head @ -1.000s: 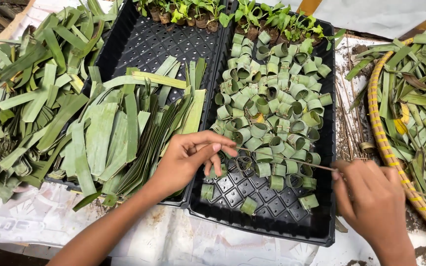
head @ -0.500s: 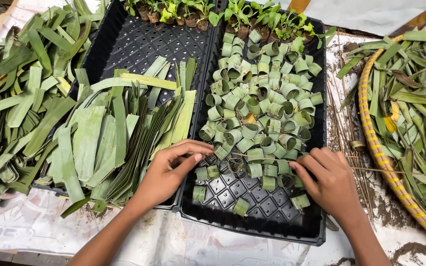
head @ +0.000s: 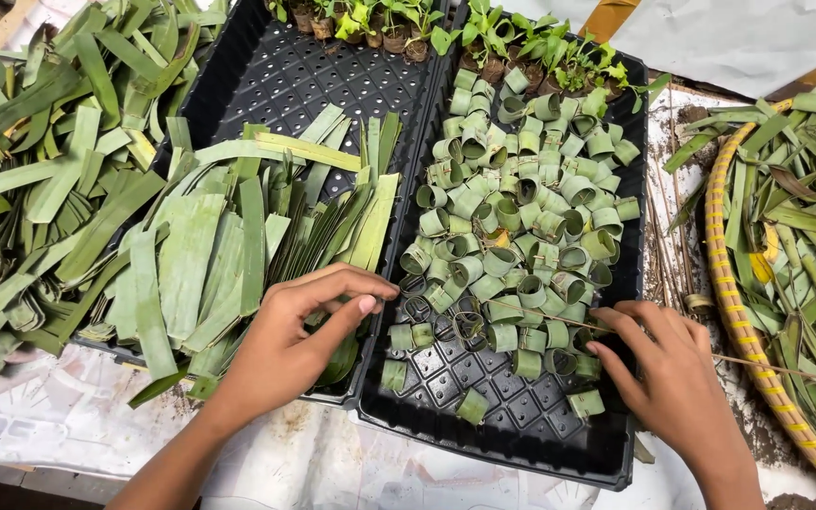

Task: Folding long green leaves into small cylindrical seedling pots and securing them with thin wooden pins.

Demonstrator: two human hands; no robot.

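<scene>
While the rolled leaf cups (head: pixel 521 217) are being kept crowded together in the right black tray (head: pixel 531 434), the nearest of them are being touched by both hands. The right hand (head: pixel 672 378) is being laid over the tray's right near corner, its fingers loosely curled and spread among the cups there; whether one is being pinched cannot be told. The left hand (head: pixel 299 340) is being held across the edge between the two trays, fingers stretched together and pointing toward the cups, nothing being gripped. The flat cut leaf strips (head: pixel 238 246) are being stored in the left black tray (head: pixel 266 76), just under that hand. Small potted seedlings (head: pixel 484 38) are being kept along the far ends of both trays. More long leaves (head: pixel 30 170) are being piled to the left, and a round woven basket (head: pixel 739 312) of leaves is being kept at the right
</scene>
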